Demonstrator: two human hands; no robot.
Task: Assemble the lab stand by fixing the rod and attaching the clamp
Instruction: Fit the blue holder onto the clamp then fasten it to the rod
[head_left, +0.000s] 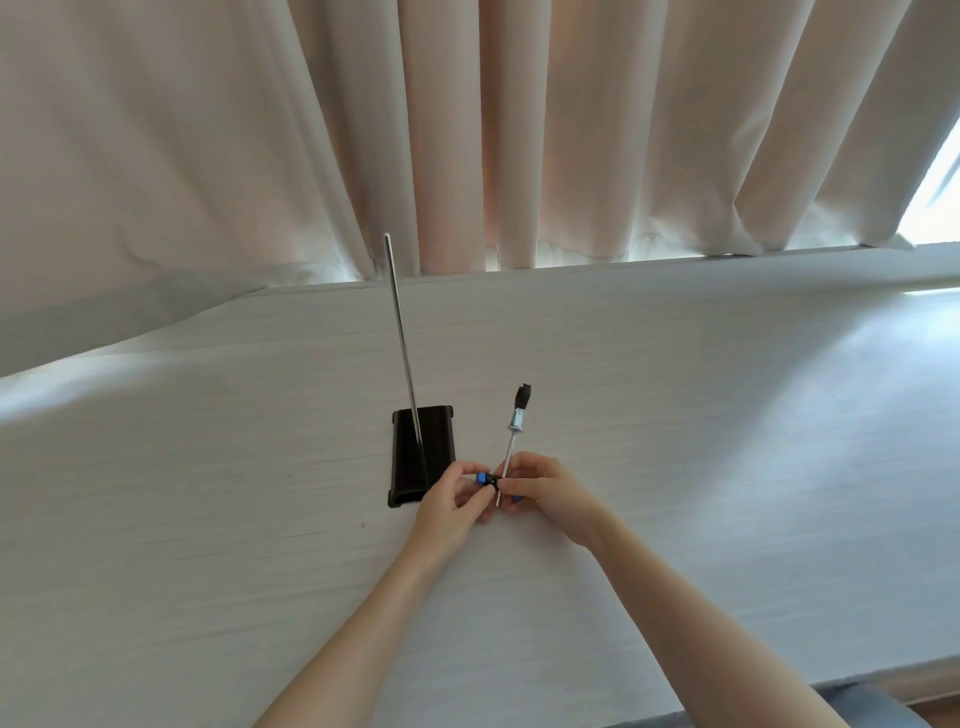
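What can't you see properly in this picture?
- Blue and black connector: head view, mostly covered by the fingers of the left hand and right hand; its shape is unclear.
- Foot of the rod in the black base: too small to tell how it is fixed.
- Clamp tip: too small to tell whether open.

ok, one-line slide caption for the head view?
Rod upright in black base; both hands hold the clamp beside it.

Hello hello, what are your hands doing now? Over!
Left hand pinches blue knob; right hand grips clamp. Rod upright in black base. Clamp not yet on rod. Nothing in the way.
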